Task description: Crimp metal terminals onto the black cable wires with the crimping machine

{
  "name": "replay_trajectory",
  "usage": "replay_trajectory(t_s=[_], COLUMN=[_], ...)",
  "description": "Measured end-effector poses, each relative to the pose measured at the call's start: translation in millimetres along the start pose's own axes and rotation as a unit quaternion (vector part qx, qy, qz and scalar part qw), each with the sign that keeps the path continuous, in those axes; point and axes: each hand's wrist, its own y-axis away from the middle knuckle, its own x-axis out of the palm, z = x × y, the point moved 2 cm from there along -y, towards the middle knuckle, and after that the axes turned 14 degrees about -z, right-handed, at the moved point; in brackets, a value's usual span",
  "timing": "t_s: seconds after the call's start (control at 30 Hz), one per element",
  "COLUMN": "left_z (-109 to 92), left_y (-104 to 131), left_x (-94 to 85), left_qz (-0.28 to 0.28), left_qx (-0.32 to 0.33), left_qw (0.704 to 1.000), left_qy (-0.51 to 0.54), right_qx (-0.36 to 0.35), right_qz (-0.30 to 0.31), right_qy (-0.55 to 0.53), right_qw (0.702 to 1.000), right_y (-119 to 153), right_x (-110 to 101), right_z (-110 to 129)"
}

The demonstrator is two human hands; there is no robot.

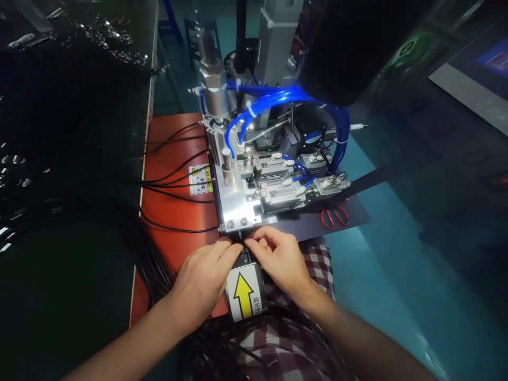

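Observation:
My left hand [204, 278] is pinched, thumb and forefinger together, at the near edge of a machine with a bright metal plate [234, 203]. Opposite it, my right hand [283, 262] makes a similar pinch, its fingertips almost meeting the left ones. Whatever lies between the fingers is too small and hidden to make out. A narrow black track [246, 257] runs just below the fingertips. Nearer to me, a white label with a yellow arrow [243, 296] covers a block. A thick bundle of black cables [153, 270] passes by my left wrist.
Blue air hoses [286, 95] arch over the machine's small cylinders [278, 196]. Thin black cables [178, 182] cross the orange board [170, 159] on the left. Red-handled scissors [334, 217] lie at the right. Checkered cloth [317, 264] shows below, and small shiny parts [107, 34] lie upper left.

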Motion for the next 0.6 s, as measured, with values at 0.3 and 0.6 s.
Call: replay_trajectory(t_s=[0.3, 0.6], left_z=[1.6, 2.1], left_y=[0.5, 1.8], left_x=[1.0, 0.4], left_qz=[0.002, 0.006], left_qx=[-0.006, -0.007], left_qw=[1.0, 1.0], left_qy=[0.005, 0.011], right_qx=[-0.013, -0.021], right_qz=[-0.002, -0.022], right_qy=[-0.08, -0.074], right_qw=[0.997, 0.997], right_y=[4.2, 8.8], right_x=[4.1, 2.4], right_z=[-4.4, -7.1])
